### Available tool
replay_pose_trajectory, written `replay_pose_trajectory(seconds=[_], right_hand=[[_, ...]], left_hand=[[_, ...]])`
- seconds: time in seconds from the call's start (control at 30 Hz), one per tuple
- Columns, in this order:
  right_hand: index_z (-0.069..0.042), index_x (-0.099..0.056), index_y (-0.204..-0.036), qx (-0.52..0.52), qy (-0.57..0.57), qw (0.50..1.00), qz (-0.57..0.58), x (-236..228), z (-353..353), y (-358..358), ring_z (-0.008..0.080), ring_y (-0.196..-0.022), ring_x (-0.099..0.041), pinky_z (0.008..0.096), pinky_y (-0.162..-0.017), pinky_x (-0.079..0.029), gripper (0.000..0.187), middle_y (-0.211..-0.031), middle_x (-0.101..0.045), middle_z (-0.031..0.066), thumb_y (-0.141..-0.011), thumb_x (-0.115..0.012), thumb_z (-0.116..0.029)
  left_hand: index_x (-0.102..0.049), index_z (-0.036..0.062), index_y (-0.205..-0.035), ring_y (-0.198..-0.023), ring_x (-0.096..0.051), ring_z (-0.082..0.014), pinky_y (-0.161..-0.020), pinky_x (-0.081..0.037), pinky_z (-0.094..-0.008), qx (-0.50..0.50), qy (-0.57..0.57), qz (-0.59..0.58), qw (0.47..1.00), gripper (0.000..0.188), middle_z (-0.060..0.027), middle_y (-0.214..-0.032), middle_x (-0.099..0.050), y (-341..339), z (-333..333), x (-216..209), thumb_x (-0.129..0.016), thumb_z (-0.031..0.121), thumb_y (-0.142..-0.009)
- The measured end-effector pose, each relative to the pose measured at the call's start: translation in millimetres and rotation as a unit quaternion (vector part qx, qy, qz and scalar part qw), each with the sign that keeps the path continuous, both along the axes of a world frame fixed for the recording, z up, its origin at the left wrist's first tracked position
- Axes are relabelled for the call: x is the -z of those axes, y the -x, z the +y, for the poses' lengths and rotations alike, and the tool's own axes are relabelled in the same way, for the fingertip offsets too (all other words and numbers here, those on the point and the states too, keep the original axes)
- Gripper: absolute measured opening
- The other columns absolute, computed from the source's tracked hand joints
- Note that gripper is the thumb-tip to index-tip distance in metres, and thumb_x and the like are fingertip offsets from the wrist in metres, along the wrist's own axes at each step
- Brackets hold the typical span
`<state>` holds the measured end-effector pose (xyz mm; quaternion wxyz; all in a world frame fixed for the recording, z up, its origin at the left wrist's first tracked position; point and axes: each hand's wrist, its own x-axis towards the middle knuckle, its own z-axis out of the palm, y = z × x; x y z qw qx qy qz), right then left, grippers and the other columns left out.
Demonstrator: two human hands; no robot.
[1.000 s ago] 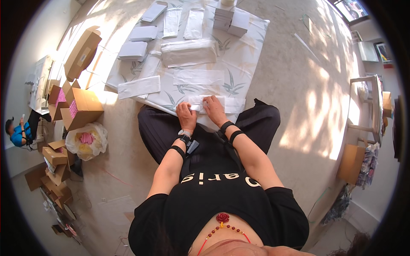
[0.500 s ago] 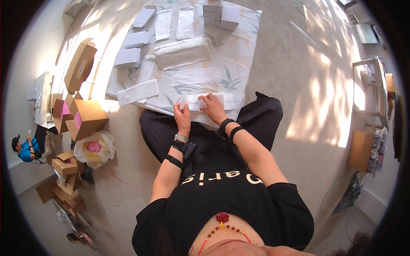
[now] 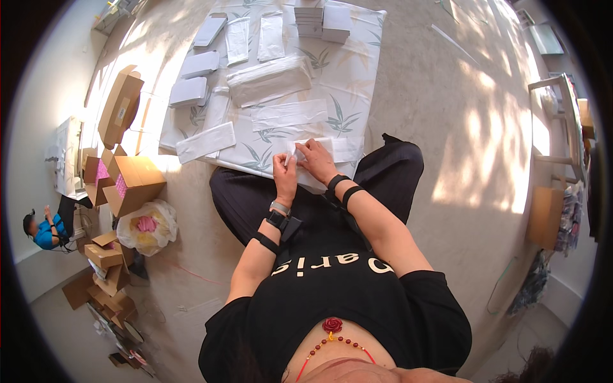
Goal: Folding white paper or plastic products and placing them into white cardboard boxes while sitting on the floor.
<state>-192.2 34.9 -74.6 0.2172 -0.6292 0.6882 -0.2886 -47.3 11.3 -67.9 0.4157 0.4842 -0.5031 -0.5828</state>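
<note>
At the near edge of a low cloth-covered table (image 3: 357, 76), a white packet in thin plastic wrap (image 3: 325, 145) lies under my hands. My left hand (image 3: 285, 173) pinches the wrap at its left end, thumb and fingers closed. Close beside it, my right hand (image 3: 316, 161) is bent over the packet with its fingertips closed on the wrap; the exact grip is partly hidden. Just beyond lies a flat white plastic sleeve (image 3: 289, 115), and another sleeve (image 3: 206, 142) is to the left. Farther back sits a thick pile of white sleeves (image 3: 271, 80).
White flat boxes (image 3: 188, 90) are stacked at the table's left, more box stacks (image 3: 336, 24) at its far side. Left on the floor are open cartons (image 3: 142, 182) and a plastic bag with pink contents (image 3: 147, 226). A person in blue (image 3: 48, 231) is far left.
My left hand has moved right, close to my right hand, and the wrap's left end has come over with it. My right hand has barely moved.
</note>
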Motion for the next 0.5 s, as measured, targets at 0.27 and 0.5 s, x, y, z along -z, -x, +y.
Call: replay_pose_trajectory(seconds=[0.27,0.5], right_hand=[[-0.009,-0.061,-0.138,-0.003,-0.008,1.0,0.011,5.1,-4.2,-1.0,0.0344,-0.11,-0.06,0.0436,-0.095,-0.051,0.056,-0.114,-0.061,0.0144,-0.084,-0.076,-0.015],[-0.003,-0.054,-0.14,0.027,-0.009,0.986,-0.165,12.9,2.6,21.4,0.0398,-0.106,-0.064,0.0442,-0.093,-0.053,0.052,-0.115,-0.065,0.0218,-0.089,-0.063,-0.004]], left_hand=[[-0.053,0.0007,-0.11,-0.09,-0.06,-0.0141,-0.081,-0.052,-0.0304,0.023,0.011,-0.09,0.996,0.021,-0.0095,-0.101,-0.063,5.8,-0.7,0.3,-0.066,0.015,-0.101],[-0.056,-0.001,-0.113,-0.115,-0.067,-0.0373,-0.098,-0.052,-0.0402,0.127,0.106,-0.197,0.966,0.039,-0.0277,-0.121,-0.067,14.8,-1.9,-7.7,-0.076,0.023,-0.091]])
